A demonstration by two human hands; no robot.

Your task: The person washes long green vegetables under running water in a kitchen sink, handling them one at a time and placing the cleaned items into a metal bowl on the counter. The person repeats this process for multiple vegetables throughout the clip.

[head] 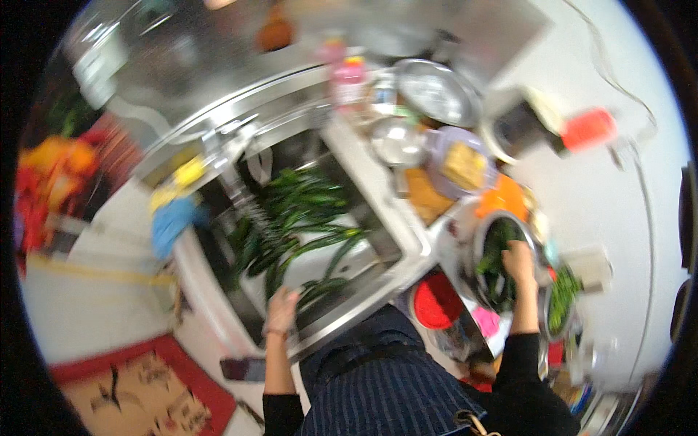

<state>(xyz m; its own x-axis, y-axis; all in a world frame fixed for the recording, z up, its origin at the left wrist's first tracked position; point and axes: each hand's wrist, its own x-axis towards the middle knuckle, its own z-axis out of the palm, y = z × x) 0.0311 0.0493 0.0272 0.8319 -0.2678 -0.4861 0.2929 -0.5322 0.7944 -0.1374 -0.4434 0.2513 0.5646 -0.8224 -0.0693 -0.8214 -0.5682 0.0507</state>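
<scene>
Dark green leafy vegetables (305, 201) lie in the stainless-steel sink (401, 234), partly over a white tray or board (322, 261). Near the sink's front edge, my left hand (282, 310) is at the ends of some long greens; blur hides whether it grips them. My right hand (519, 264) reaches into a round metal pot (480, 272) of dark greens on the right, its fingers partly hidden among them, so its hold cannot be made out. The faucet (223, 158) extends over the sink's left part.
Right of the sink stand a metal bowl (398, 141), a purple basin (436, 163) with a yellow sponge-like block, a wooden board (422, 196) and a red tub (436, 302). A blue cloth (174, 220) hangs at the sink's left. Another bowl holds chopped greens (564, 297) at the far right.
</scene>
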